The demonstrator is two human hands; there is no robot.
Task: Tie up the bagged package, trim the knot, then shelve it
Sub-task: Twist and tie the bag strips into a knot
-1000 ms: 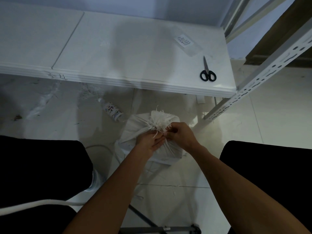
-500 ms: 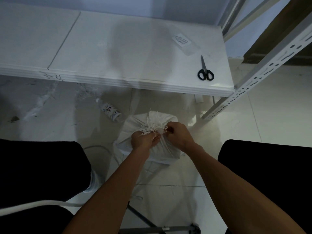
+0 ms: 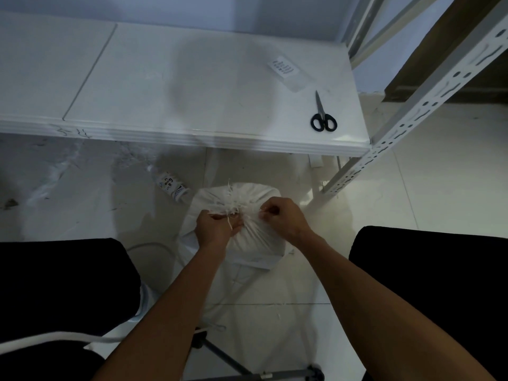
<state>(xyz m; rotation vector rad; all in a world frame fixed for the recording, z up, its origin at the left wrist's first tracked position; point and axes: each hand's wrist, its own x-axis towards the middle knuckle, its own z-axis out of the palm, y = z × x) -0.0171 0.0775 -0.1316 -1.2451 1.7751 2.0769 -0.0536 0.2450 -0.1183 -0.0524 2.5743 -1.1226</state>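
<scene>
Both hands, left [image 3: 213, 229] and right [image 3: 283, 215], are pinching frayed white strands atop the soft bag [image 3: 258, 240], sitting on glossy floor tile near the shelf [image 3: 192, 86] edge; scissors [image 3: 323, 116] are lying far right.

Nothing reads clearly: the bottle [image 3: 171, 186] label beyond the left hand [image 3: 213, 229], the slip [image 3: 284, 66] and the shelf [image 3: 192, 78] edge scrawl are illegible.

The room is dimly lit and looks bluish. A big round shadow is cast on the white shelf [image 3: 192, 86]. The brightest glare is seen on the floor [image 3: 439, 188] at right. Straight lines are bent near the edges.
</scene>
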